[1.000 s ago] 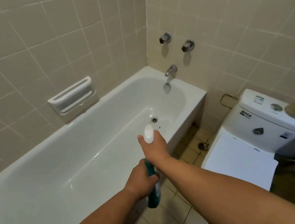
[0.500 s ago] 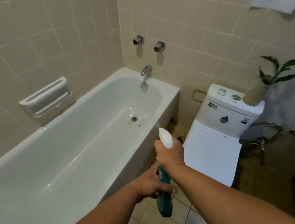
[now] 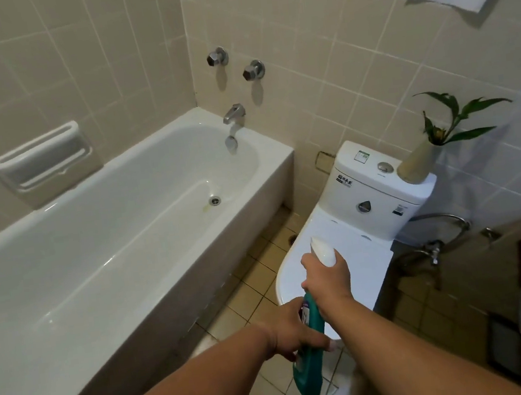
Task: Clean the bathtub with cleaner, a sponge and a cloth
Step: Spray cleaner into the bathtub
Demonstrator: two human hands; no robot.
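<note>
bottle of cleaner (image 3: 309, 365) hangs over the floor tiles beside the toilet lid (image 3: 360, 270), not over the bathtub (image 3: 109, 235). the left hand (image 3: 292, 331) grasps its green body, and the right hand (image 3: 327, 284) is wrapped around the neck under the white spray head (image 3: 323, 250). its long axis stands almost upright. the tub lies to its left, nearer the left hand, so i think the head must swing left.

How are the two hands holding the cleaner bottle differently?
The right hand wraps the white top of the cleaner bottle; the left hand holds its green body. The right hand is higher, the left hand lower. Both grip the same bottle.
</note>
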